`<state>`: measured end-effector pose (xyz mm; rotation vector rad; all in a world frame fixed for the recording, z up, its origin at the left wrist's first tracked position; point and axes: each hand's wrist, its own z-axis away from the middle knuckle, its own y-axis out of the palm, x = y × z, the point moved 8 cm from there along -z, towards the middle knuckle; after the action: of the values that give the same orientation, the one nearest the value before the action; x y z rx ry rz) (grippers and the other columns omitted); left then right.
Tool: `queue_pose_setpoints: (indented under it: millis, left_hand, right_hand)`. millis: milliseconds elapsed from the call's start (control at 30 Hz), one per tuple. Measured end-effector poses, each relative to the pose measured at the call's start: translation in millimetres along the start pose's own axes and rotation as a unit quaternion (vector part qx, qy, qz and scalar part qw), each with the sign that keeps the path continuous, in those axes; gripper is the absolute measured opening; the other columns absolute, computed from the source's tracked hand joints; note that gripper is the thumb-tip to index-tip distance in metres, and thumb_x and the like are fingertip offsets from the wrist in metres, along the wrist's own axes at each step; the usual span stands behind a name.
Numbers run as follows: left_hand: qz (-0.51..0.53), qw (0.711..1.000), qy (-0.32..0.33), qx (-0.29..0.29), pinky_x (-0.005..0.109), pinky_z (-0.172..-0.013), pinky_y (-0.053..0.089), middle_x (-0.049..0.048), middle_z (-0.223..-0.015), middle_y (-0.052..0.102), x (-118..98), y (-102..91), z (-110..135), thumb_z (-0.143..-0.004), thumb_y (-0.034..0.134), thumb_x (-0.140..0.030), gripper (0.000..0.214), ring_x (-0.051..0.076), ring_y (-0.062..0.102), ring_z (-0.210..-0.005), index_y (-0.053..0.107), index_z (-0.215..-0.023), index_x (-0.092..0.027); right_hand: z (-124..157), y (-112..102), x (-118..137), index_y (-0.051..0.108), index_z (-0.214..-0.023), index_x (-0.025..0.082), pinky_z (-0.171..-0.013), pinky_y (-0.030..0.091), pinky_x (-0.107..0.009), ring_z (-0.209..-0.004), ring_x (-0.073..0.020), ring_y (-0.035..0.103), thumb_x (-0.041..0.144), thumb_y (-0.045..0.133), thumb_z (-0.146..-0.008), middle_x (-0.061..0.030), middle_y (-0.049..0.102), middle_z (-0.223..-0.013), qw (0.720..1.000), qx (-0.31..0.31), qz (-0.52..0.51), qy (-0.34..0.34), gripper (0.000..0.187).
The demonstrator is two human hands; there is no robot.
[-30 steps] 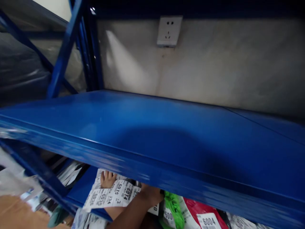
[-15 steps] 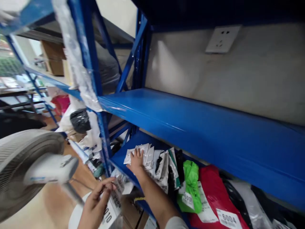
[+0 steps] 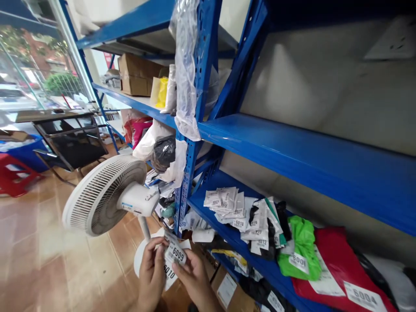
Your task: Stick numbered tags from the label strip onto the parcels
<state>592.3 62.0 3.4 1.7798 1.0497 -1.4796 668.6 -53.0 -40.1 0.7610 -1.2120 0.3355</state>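
Note:
My left hand and my right hand are together low in the view, both closed on a small stack of white numbered labels. The top label reads 6009 and one beneath it reads 6010. Right of my hands, the lower blue shelf carries a row of white labelled packets, then a green bag and a red bag with number tags.
A white standing fan stands on the tiled floor just left of my hands. A blue upright post with hanging clear plastic rises beside it. Cardboard boxes sit on an upper shelf. A black chair is at left.
The view has swung left and pulled back from under the shelf. My right hand has left the packets on the lower shelf and joined my left hand on the labels.

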Motion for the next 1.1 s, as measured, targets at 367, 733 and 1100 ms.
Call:
queue_pose_setpoints:
  millis: [367, 733, 1100]
  left_hand:
    - [0.118, 0.972, -0.16, 0.122, 0.034, -0.099, 0.048, 0.0095, -0.12, 0.064, 44, 6.6, 20, -0.062, 0.076, -0.043, 0.057, 0.023, 0.06, -0.112, 0.053, -0.11, -0.022]
    - [0.196, 0.902, -0.346, 0.169, 0.027, -0.05, 0.047, -0.0013, -0.054, 0.064, 85, 32.1, 57, -0.046, 0.081, -0.058, 0.062, 0.016, 0.058, -0.047, 0.061, -0.087, -0.016]
    - [0.107, 0.903, -0.367, 0.198, 0.021, -0.048, 0.036, -0.0026, -0.049, 0.055, 130, 19.7, 87, -0.051, 0.074, -0.064, 0.053, 0.011, 0.046, -0.047, 0.06, -0.063, -0.015]
  right_hand:
    - [3, -19, 7, 0.062, -0.073, 0.018, -0.068, 0.05, -0.032, -0.071, -0.0203, 0.064, 0.05, 0.078, -0.059, -0.0068, 0.072, -0.077, 0.991, -0.132, 0.009, -0.03, 0.038]
    - [10, -49, -86, 0.063, -0.071, 0.014, -0.053, 0.045, -0.026, -0.054, -0.0162, 0.059, 0.065, 0.072, -0.058, -0.0029, 0.065, -0.059, 0.978, -0.201, -0.033, 0.041, 0.053]
    - [28, -61, -120, 0.061, -0.068, 0.015, -0.052, 0.048, -0.026, -0.059, -0.0176, 0.061, 0.066, 0.063, -0.067, -0.0039, 0.065, -0.061, 0.973, -0.206, 0.084, 0.068, 0.05]
